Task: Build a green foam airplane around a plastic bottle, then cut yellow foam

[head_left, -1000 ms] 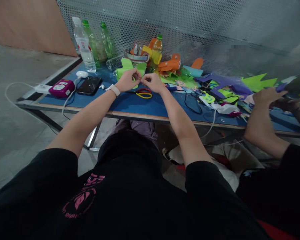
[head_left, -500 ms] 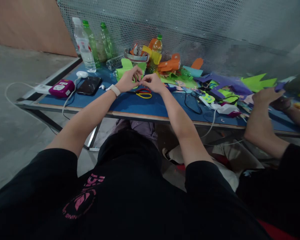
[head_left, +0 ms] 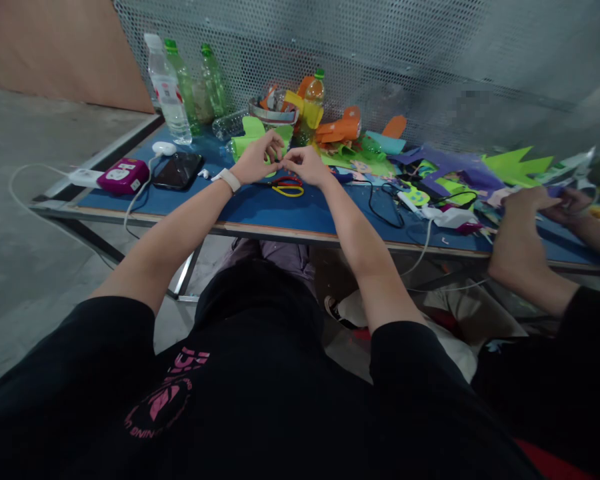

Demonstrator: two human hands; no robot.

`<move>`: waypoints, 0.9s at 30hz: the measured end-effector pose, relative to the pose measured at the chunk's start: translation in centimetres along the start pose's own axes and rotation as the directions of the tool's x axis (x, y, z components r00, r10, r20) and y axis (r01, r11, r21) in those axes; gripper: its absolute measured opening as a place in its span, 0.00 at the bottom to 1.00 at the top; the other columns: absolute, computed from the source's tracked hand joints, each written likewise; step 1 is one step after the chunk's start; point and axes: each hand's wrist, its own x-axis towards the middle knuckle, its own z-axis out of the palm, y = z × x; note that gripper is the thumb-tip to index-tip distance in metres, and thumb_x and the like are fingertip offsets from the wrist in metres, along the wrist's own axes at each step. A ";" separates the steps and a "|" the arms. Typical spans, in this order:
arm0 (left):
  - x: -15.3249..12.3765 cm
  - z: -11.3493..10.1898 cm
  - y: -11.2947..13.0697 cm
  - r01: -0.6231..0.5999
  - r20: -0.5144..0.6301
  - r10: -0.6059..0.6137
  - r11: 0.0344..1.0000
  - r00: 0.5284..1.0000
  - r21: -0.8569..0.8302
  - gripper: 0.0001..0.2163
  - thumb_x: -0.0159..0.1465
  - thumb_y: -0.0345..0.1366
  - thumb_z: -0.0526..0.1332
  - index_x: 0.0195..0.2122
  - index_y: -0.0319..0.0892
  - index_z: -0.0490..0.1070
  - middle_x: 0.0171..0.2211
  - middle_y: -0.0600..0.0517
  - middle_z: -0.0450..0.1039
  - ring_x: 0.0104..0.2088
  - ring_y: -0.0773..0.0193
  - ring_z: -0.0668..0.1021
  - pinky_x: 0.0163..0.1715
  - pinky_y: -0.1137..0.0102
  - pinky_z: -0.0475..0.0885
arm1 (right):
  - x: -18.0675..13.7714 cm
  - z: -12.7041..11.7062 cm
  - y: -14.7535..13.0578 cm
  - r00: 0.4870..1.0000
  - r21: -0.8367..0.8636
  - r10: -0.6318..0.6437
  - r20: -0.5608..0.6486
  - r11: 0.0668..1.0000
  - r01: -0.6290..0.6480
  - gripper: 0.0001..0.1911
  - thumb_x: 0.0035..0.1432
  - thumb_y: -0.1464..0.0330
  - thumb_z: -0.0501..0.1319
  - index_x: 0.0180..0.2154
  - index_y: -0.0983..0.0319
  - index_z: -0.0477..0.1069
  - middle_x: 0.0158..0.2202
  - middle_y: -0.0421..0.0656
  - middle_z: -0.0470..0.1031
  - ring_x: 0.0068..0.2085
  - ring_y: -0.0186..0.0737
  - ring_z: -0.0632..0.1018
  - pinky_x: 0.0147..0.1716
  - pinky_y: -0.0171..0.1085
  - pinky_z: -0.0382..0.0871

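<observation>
My left hand (head_left: 260, 159) and my right hand (head_left: 304, 164) meet over the blue table (head_left: 250, 212), fingertips pinched close together. Whatever they pinch is too small to make out. Just below them lies a pair of scissors (head_left: 287, 187) with red and yellow handles. Behind my left hand rests a bottle wrapped in light green paper (head_left: 247, 141), with leaf-shaped pieces sticking up. A white band (head_left: 230, 180) circles my left wrist. To the right of my right hand, a dark blue tool with a black cord (head_left: 347, 178) lies on the table.
At the left stand a clear water bottle (head_left: 169, 93) and green bottles (head_left: 213, 80); nearer are a phone (head_left: 179, 171), earbuds and a magenta power adapter (head_left: 125, 177). Orange paper-wrapped bottles (head_left: 340, 129) and purple paper scraps (head_left: 460, 170) fill the back. A co-worker's hands (head_left: 530, 200) are at the right.
My hands stay nearly still, fingers together. At the right, the co-worker's hands have shifted, and a clear plastic piece now shows beside them.
</observation>
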 end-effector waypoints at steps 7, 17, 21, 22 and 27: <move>-0.1 -0.3 1.1 0.007 -0.037 -0.006 0.999 0.999 0.032 0.24 0.78 0.50 0.87 0.63 0.48 0.81 0.48 0.41 0.90 0.58 0.30 0.95 0.70 0.33 0.88 | 0.3 0.1 1.3 1.000 0.026 0.014 -0.016 1.000 -0.014 0.43 0.70 0.20 0.75 0.42 0.54 0.82 0.37 0.49 0.84 0.43 0.57 0.88 0.54 0.58 0.94; -0.6 -0.6 4.0 -0.019 -0.047 0.020 1.000 0.999 0.022 0.23 0.82 0.55 0.84 0.65 0.48 0.82 0.48 0.40 0.91 0.56 0.32 0.95 0.70 0.35 0.88 | 0.4 0.3 1.5 0.999 0.023 0.018 -0.050 1.000 -0.017 0.40 0.75 0.24 0.75 0.42 0.54 0.82 0.38 0.50 0.86 0.44 0.58 0.89 0.52 0.59 0.96; -0.6 -0.6 3.6 -0.021 -0.051 0.022 1.000 0.998 0.013 0.22 0.82 0.51 0.84 0.66 0.47 0.82 0.47 0.40 0.91 0.57 0.32 0.95 0.70 0.35 0.88 | 0.2 0.2 1.2 0.999 0.018 0.005 -0.049 1.000 -0.004 0.38 0.73 0.25 0.76 0.40 0.53 0.82 0.37 0.49 0.86 0.44 0.57 0.88 0.56 0.60 0.95; -0.5 -0.5 3.4 -0.018 -0.052 0.019 1.000 0.998 0.012 0.22 0.82 0.50 0.84 0.66 0.47 0.82 0.47 0.40 0.91 0.56 0.32 0.95 0.70 0.35 0.88 | 0.2 0.2 1.1 0.999 0.016 0.002 -0.049 1.000 -0.001 0.38 0.72 0.26 0.77 0.39 0.53 0.82 0.37 0.49 0.86 0.43 0.57 0.88 0.56 0.60 0.94; -0.4 -0.3 2.4 0.016 -0.055 -0.015 1.000 0.998 0.017 0.19 0.81 0.48 0.82 0.64 0.48 0.82 0.45 0.40 0.92 0.50 0.35 0.95 0.64 0.37 0.91 | 0.0 0.0 0.2 0.997 -0.022 -0.014 -0.079 1.000 0.012 0.37 0.73 0.26 0.77 0.39 0.52 0.83 0.36 0.49 0.86 0.44 0.60 0.88 0.60 0.65 0.94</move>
